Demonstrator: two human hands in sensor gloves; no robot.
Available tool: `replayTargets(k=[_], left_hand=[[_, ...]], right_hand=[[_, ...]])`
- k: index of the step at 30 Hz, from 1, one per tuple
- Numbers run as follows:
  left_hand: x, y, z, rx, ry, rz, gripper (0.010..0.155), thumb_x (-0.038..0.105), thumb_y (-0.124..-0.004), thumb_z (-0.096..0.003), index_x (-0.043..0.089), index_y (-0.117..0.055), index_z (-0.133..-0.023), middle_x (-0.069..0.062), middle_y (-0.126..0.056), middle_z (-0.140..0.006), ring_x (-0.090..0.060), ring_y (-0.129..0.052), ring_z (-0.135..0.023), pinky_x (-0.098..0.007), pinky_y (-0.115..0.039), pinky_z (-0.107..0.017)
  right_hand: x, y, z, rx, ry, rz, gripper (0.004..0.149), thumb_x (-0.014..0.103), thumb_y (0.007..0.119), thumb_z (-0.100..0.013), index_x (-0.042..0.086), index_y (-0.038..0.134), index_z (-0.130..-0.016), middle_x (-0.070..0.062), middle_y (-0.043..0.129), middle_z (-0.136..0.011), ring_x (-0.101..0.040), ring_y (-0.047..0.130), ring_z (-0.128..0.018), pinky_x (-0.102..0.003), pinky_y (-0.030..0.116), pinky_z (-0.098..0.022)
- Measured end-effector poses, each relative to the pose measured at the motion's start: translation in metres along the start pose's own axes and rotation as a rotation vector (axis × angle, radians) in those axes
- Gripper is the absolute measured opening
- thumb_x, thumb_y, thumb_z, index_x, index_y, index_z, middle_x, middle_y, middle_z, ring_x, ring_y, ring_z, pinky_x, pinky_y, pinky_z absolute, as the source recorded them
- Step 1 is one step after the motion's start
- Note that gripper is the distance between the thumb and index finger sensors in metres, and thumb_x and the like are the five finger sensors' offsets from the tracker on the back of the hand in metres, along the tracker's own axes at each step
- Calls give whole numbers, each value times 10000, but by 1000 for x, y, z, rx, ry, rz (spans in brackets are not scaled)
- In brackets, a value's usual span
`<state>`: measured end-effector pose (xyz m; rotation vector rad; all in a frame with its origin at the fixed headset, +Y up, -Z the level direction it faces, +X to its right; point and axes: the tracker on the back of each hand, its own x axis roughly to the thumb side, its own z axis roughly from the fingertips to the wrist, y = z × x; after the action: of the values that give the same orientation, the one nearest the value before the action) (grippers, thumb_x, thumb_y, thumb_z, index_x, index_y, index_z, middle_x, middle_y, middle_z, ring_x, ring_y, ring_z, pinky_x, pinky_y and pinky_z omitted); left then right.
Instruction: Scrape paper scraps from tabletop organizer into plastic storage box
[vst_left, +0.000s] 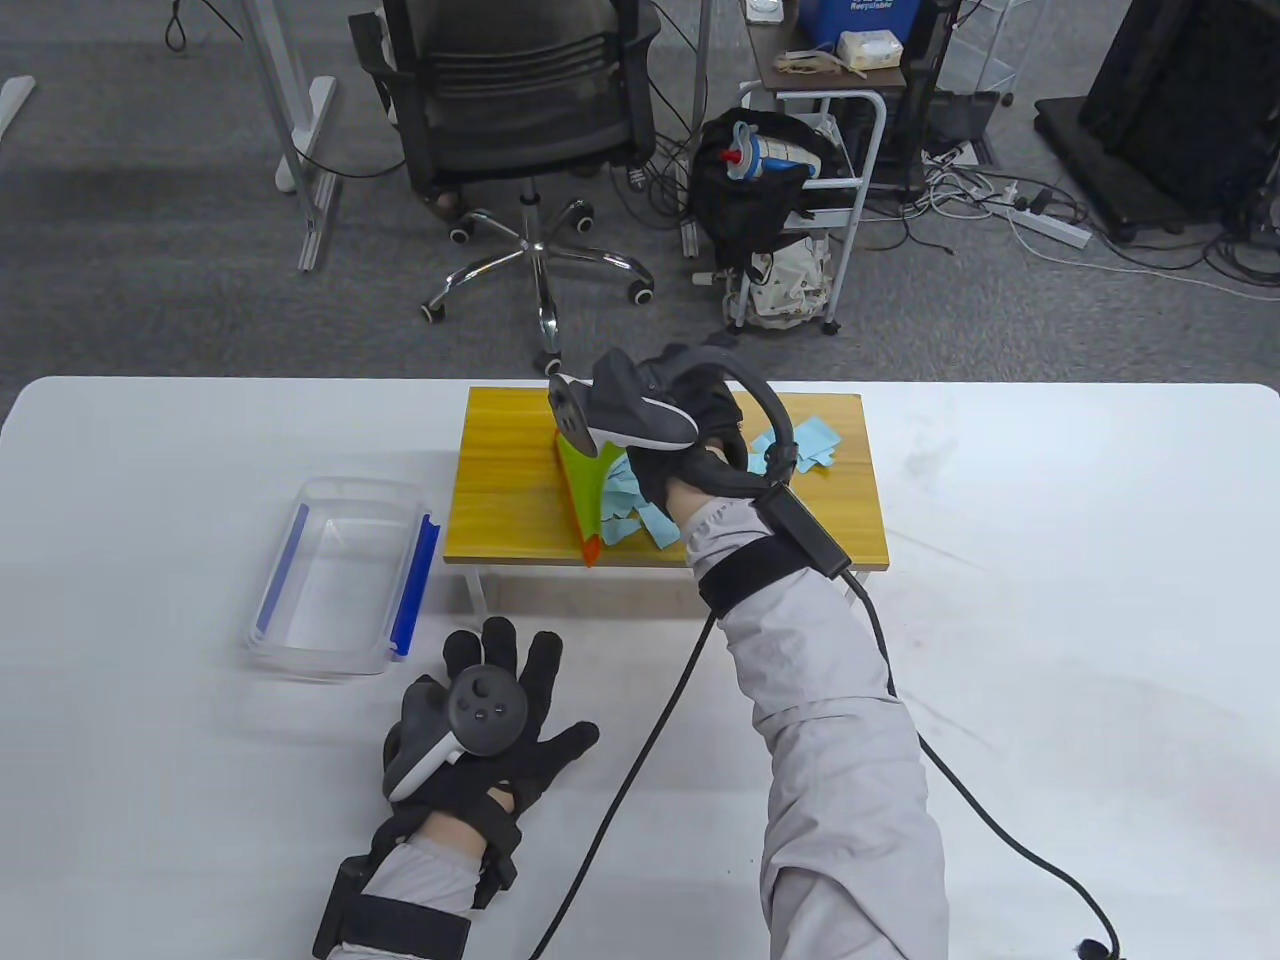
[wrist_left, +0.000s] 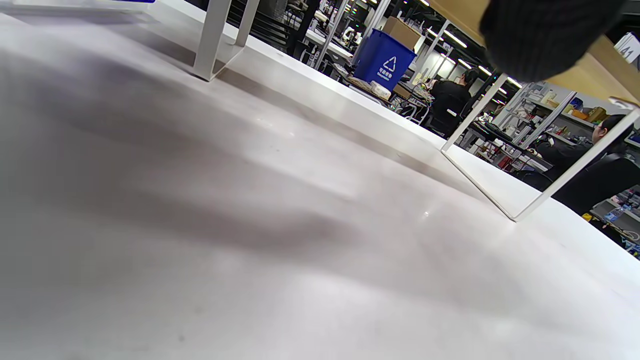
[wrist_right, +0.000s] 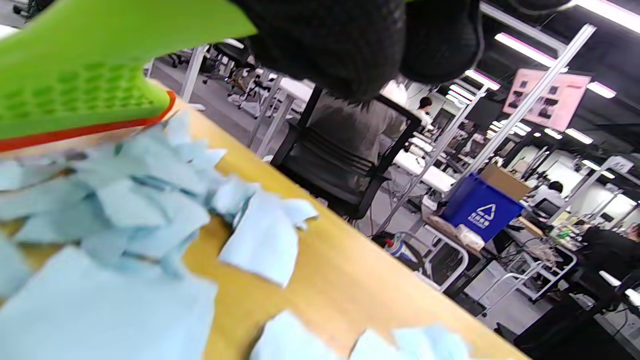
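The right hand (vst_left: 690, 440) is gripping the stiff green scraper (vst_left: 585, 495) by its top, light paper scraps (wrist_right: 150, 200) (easily scattered) bunching beneath; the left hand (vst_left: 490, 720) is lying flat, holding nothing.

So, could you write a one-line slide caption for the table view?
Right hand holds a green scraper among blue paper scraps on the wooden organizer; storage box waits.

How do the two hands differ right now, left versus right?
The right hand is up on the wooden organizer, holding the green scraper against the blue paper scraps; the left hand holds nothing. The left hand lies flat on the white table with fingers spread, near the clear plastic box; the right is curled around the tool. Both wear black gloves with trackers.
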<state>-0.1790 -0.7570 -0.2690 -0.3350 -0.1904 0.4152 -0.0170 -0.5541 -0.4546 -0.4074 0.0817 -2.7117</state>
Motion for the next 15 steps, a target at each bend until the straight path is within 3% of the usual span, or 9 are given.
replayTargets(k=[5, 10, 15], left_hand=[[0, -1, -1, -5, 1, 1, 889, 729, -706, -499, 438, -84, -1065, -26, 153, -1113, -454, 142, -1006, -787, -53, -625], [-1, 0, 0, -2, 2, 4, 889, 728, -705, -501, 435, -84, -1065, -29, 152, -1114, -455, 140, -1006, -788, -55, -624], [-1, 0, -1, -5, 2, 8, 889, 729, -704, -500, 436, -83, -1065, -29, 151, -1114, -455, 140, -1006, -787, -56, -624]], right_hand=[[0, 2, -5, -25, 37, -70, 556, 106, 896, -438, 208, 671, -936, -119, 776, -868, -429, 835, -707, -740, 600, -582], [16, 17, -8, -13, -18, -51, 640, 190, 904, -452, 224, 587, -1008, -141, 794, -870, -408, 907, -641, -660, 745, -500], [10, 27, -8, 59, 38, 1, 684, 219, 905, -455, 217, 539, -1032, -154, 825, -833, -384, 966, -543, -612, 818, -426]])
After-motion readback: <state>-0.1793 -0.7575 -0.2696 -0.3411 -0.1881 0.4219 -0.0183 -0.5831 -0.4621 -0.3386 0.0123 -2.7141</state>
